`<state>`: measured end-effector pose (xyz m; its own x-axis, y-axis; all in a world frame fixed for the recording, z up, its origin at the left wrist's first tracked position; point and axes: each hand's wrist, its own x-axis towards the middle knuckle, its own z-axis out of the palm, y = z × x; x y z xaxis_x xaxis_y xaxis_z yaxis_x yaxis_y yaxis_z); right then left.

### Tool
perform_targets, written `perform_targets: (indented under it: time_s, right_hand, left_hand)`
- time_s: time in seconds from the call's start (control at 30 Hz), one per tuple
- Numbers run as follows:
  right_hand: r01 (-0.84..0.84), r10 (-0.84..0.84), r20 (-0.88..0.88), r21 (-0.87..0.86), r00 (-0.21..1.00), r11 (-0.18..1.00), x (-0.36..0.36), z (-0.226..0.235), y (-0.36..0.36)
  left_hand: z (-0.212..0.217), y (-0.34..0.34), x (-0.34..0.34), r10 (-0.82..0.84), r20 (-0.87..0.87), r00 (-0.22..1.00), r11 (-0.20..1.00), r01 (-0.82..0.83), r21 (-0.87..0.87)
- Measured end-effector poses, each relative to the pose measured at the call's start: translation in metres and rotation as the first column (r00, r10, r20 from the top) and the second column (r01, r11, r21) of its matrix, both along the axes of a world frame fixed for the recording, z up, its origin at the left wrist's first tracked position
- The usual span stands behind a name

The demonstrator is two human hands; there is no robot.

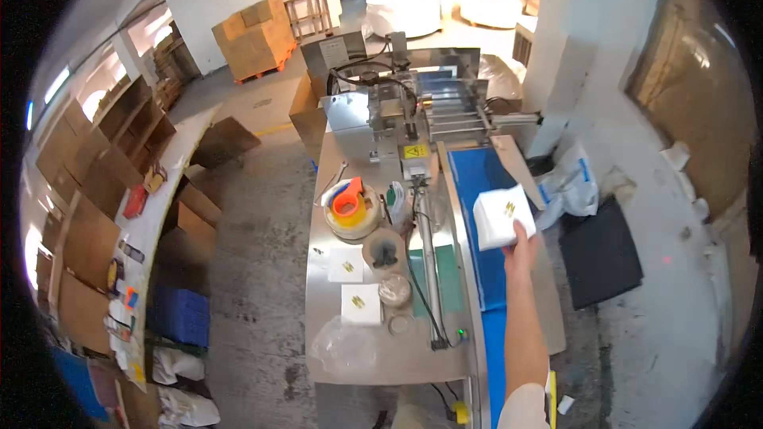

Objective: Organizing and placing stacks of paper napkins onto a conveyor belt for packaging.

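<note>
Pinching a white, square, paper-like stack with a gold mark (pixel 501 218) by its near edge, the right hand (pixel 520 245) holds it over the blue conveyor belt (pixel 493 286). The left hand's state cannot be told. On the steel table (pixel 421 367), a grey cylindrical tub (pixel 370 253) contains something dark, too indistinct to name.

Glare bleaches the upper middle, while fisheye edges curve into black.
</note>
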<state>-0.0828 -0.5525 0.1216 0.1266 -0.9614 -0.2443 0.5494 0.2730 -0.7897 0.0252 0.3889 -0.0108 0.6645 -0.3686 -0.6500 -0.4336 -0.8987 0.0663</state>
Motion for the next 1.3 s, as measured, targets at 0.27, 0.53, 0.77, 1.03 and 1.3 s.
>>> perform_targets:
  time_s: [0.27,0.53,0.77,1.03,1.3]
  right_hand:
    - [-0.066,0.057,0.145,0.054,0.988,0.996,0.179,-0.063,-0.161]
    - [0.047,-0.017,-0.191,0.153,0.981,0.987,0.207,-0.146,-0.216]
    - [-0.084,-0.241,-0.788,-0.346,0.567,0.934,0.19,-0.12,-0.184]
    - [-0.255,-0.265,-0.87,-0.391,0.416,0.884,0.11,-0.049,-0.113]
    - [-0.235,0.011,-0.637,-0.269,0.771,0.934,-0.141,0.044,0.245]
  left_hand:
    - [0.048,-0.046,-0.01,0.081,-0.168,0.982,0.996,-0.072,0.061]
    - [0.053,-0.067,-0.036,0.091,-0.393,0.915,0.996,-0.088,0.024]
    - [0.057,-0.093,-0.02,0.451,-0.48,0.752,0.851,-0.525,-0.024]
    - [0.108,-0.16,0.03,0.458,-0.493,0.74,0.814,-0.571,-0.101]
    - [0.088,-0.245,0.045,-0.053,-0.52,0.853,0.945,-0.125,-0.301]
